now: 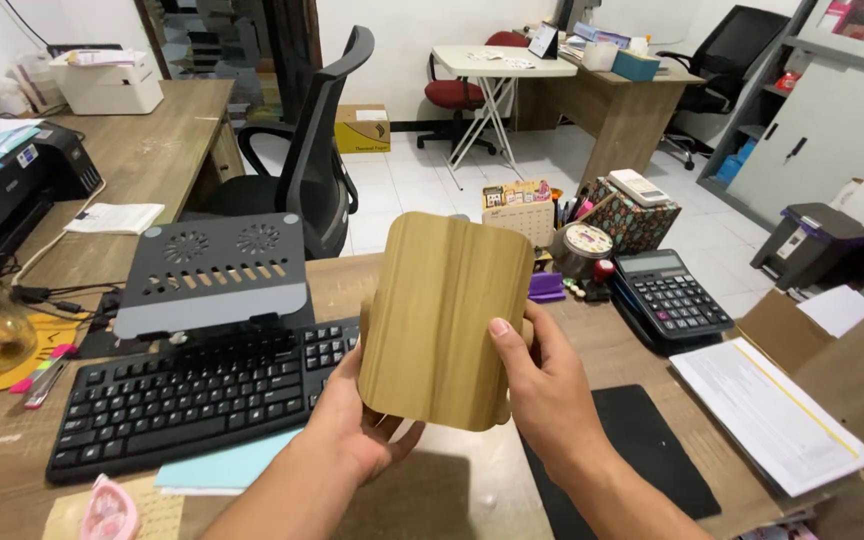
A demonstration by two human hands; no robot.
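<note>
A: You're holding the wooden box [444, 318] up in the centre of the frame, both hands on it, its flat grained face turned toward you.

B: Grip check, please.

A: Your left hand [357, 432] is cupping it from underneath at the lower left corner, fingers tucked behind where I cannot see them. Your right hand [547, 392] is clasping the right edge, thumb pressing on the front face. So both are grasping the box, neither one slack.

B: And what's sitting around you?

A: The box is hovering above the desk [472, 495], clear of the surface. Left of it, the black keyboard [192, 395] is lying near your left hand, with a grey laptop stand [214, 272] just behind it. To the right of centre, a black calculator [668, 295] is resting beside a stack of papers [772, 412], and a black mouse pad [642, 440] is lying beneath your right wrist.

B: Anything further back?

A: 1 black office chair [317, 160] is standing behind the desk, and a printer [12, 190] is sitting at the left edge of the frame.
</note>
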